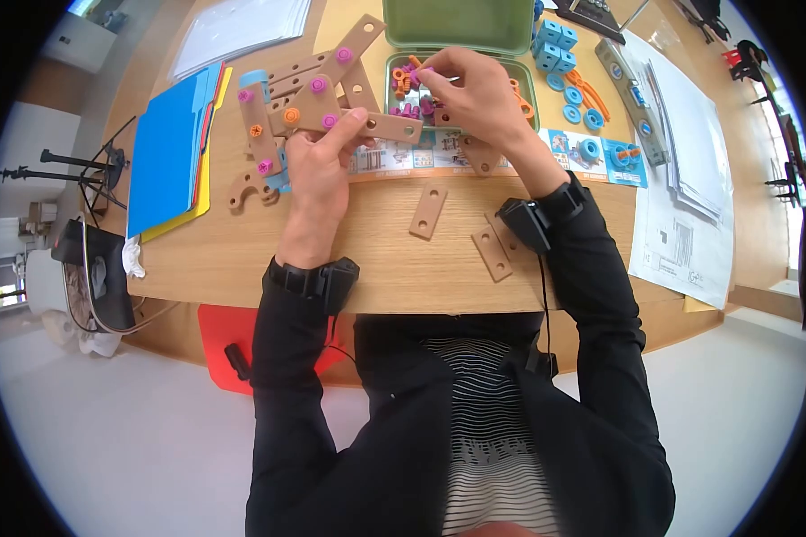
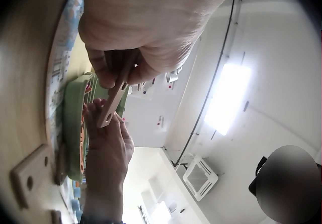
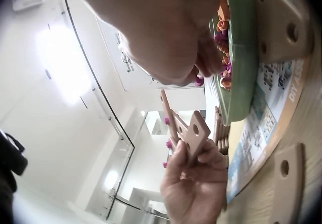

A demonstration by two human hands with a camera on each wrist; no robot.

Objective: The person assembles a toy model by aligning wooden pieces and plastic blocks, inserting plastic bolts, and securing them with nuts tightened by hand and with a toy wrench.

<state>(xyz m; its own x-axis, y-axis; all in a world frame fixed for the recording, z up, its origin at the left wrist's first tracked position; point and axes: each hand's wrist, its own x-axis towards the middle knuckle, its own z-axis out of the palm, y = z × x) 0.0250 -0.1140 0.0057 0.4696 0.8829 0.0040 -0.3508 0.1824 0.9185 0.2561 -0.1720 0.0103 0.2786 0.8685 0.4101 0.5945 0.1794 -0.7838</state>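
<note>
In the head view the left hand (image 1: 319,179) pinches a light-brown perforated strip (image 1: 394,127) between thumb and fingers. That strip joins an assembly of brown plates (image 1: 310,106) with pink bolts (image 1: 319,85) and an orange one (image 1: 291,115). Over the green box (image 1: 534,82), the right hand (image 1: 476,94) has thumb and fingertips together on a small pink bolt (image 1: 425,75), which also shows as a pink tip (image 3: 199,81) in the right wrist view. Pink and orange bolts lie in the box below that hand.
Loose brown strips (image 1: 428,212) (image 1: 491,253) lie near the front of the table (image 1: 376,259). An instruction sheet (image 1: 394,159) runs under the box. Blue blocks (image 1: 555,46) and rings (image 1: 572,114) are right of the box, papers (image 1: 681,197) farther right, blue folders (image 1: 172,148) at left.
</note>
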